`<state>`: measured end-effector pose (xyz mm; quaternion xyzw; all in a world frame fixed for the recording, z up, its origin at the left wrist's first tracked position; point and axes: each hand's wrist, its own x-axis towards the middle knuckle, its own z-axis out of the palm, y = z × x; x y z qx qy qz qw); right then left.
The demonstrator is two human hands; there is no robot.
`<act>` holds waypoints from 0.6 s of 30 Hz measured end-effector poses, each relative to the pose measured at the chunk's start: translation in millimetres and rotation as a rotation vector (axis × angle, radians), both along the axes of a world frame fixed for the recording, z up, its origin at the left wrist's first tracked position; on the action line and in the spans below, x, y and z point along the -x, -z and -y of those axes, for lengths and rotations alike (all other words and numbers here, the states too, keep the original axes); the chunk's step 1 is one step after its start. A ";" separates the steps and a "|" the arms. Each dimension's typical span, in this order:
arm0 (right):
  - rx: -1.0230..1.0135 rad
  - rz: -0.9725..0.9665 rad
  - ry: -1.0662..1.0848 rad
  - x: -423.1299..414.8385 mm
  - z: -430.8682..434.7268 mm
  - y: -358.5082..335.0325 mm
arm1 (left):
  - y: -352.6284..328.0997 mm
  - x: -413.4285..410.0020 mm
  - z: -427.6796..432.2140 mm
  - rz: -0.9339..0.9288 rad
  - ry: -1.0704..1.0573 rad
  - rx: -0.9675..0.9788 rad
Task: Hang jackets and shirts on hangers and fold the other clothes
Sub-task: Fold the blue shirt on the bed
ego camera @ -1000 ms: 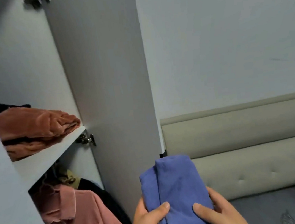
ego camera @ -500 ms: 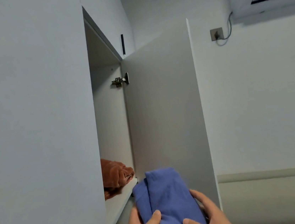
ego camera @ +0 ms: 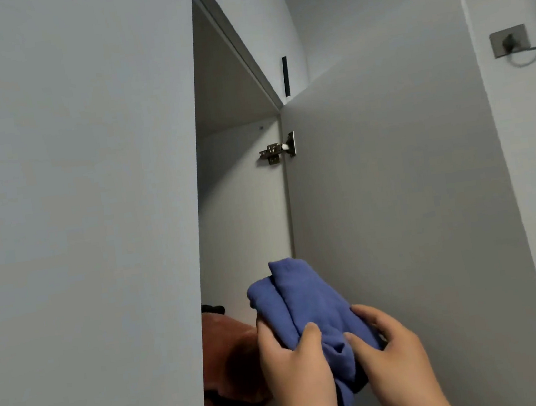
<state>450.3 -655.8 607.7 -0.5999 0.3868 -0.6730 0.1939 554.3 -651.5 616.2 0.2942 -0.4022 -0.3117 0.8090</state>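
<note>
Both hands held one folded blue garment (ego camera: pixel 304 313), raised in front of the open wardrobe, at the mouth of its upper compartment. The cloth was folded into a thick, narrow bundle with its upper end pointing up and slightly left toward the compartment, and its lower end trailing down between the wrists. The left hand (ego camera: pixel 293 368) gripped the bundle from the left side, thumb curled over the front of the cloth and the fingers hidden behind it. The right hand (ego camera: pixel 393 352) gripped it from the right, thumb pressed on the front near the left thumb and fingers curled round the right edge. Each grip was closed on the cloth, with the two thumbs near each other but apart.

Just left of the left hand, inside the compartment, lay a rust-coloured fuzzy garment (ego camera: pixel 228 359), partly hidden by the hand and by the near wardrobe panel (ego camera: pixel 77 226). A small dark item (ego camera: pixel 212 308) showed just above the rust one; what it was could not be told. The shelf under them was mostly out of sight.

Behind the blue bundle stood the open wardrobe door (ego camera: pixel 393 187), swung out to the right, with a metal hinge (ego camera: pixel 278 150) joining it to the inner side wall high above the hands. A dark narrow slot (ego camera: pixel 285 75) showed on the cabinet front above the door. On the wall at far right was a grey socket plate (ego camera: pixel 509 40) with a cable looping from it.
</note>
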 end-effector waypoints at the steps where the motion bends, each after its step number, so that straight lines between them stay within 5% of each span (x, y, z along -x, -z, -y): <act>1: 0.027 -0.004 -0.030 -0.3 20.0 -6.9 | -6.4 -3.1 16.2 0.041 -0.091 -0.015; 10: 0.078 -0.030 -0.303 -68.5 177.9 -64.8 | -70.1 -47.9 109.2 0.254 -0.659 -0.137; 18: -0.127 -0.106 -0.288 -141.4 263.6 23.3 | -5.2 -119.8 171.5 0.853 -0.857 -0.810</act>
